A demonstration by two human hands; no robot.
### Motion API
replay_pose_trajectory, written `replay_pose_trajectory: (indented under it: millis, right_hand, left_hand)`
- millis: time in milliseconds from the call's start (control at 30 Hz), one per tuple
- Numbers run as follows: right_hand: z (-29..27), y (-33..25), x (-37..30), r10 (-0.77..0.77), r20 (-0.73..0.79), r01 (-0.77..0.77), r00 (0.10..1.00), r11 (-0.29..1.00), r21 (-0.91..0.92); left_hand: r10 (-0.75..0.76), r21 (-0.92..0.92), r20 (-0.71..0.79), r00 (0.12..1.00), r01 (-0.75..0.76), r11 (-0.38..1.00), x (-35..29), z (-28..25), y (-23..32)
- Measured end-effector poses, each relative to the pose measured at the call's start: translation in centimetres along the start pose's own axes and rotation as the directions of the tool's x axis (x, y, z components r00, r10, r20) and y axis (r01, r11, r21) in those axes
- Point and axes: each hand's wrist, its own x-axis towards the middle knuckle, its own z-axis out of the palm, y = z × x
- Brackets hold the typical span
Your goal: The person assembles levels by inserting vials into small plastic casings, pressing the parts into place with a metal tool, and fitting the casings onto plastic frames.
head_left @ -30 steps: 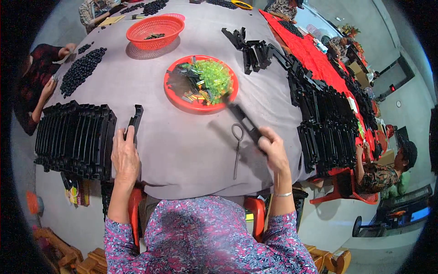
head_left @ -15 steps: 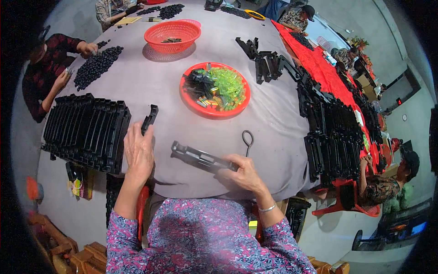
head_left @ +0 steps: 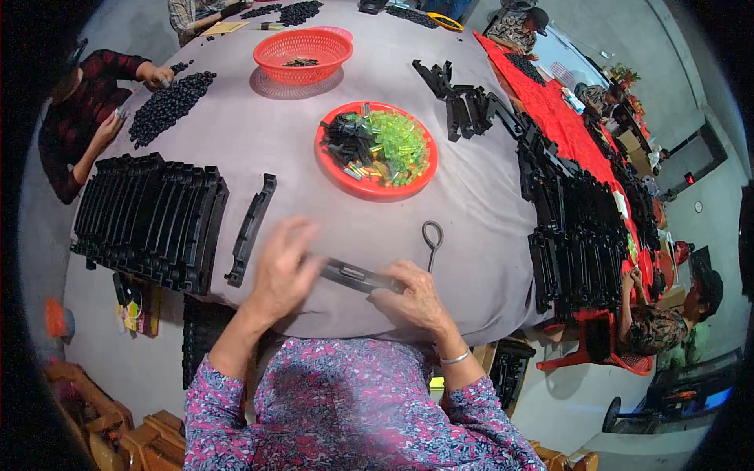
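My right hand (head_left: 415,297) is closed round one end of a long black plastic housing (head_left: 349,276) with a slot in its middle, held low above the cloth. My left hand (head_left: 284,267), its fingers smeared by motion, is at the other end of that housing and hides it; whether it grips cannot be told. Another long black housing (head_left: 253,228) lies alone on the cloth left of my left hand. Beyond the hands, a red plate (head_left: 375,193) holds clear green vials (head_left: 397,141) and small black parts (head_left: 345,137). A metal hook with a looped end (head_left: 432,234) lies near my right hand.
Stacked black housings (head_left: 149,224) stand at the left, more piled housings (head_left: 573,251) at the right. A red basket (head_left: 302,51) holds small pieces. A person (head_left: 86,118) at the left handles round black parts (head_left: 169,108); another (head_left: 683,306) sits at the right beside a red chair (head_left: 589,353).
My left hand has let go of the housing at the left, which now lies on the cloth, and has moved right to the one in my right hand. The view has shifted slightly.
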Motion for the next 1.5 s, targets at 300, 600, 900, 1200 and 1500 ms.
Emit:
replay_pose_trajectory:
  millis: [300, 600, 900, 1200, 1500]
  right_hand:
    - [-0.8, 0.9, -0.4, -0.118, -0.098, 0.109, 0.988, 0.990, -0.086]
    - [-2.5, 4.1, -1.8, 0.107, -0.510, -0.300, 0.853, 0.901, -0.313]
    - [-2.5, 4.6, -0.5, 0.075, -0.538, -0.343, 0.840, 0.841, -0.419]
    - [-4.8, 6.9, -1.4, 0.198, -0.569, -0.436, 0.798, 0.841, -0.320]
    - [-4.4, 7.1, -1.9, 0.204, -0.567, -0.417, 0.798, 0.867, -0.275]
  left_hand:
    - [0.177, -0.005, 0.398, 0.900, -0.190, 0.982, -0.8, 3.7, 0.4]
    - [0.191, -0.011, 0.392, 0.900, -0.203, 0.979, -1.9, 3.7, 0.9]
    - [0.145, -0.006, 0.422, 0.895, -0.158, 0.987, -1.0, 3.4, 1.2]
    - [0.164, -0.136, 0.323, 0.932, -0.126, 0.983, -1.0, 3.9, -0.1]
    - [0.160, -0.128, 0.352, 0.922, -0.122, 0.984, -1.4, 3.1, 0.5]
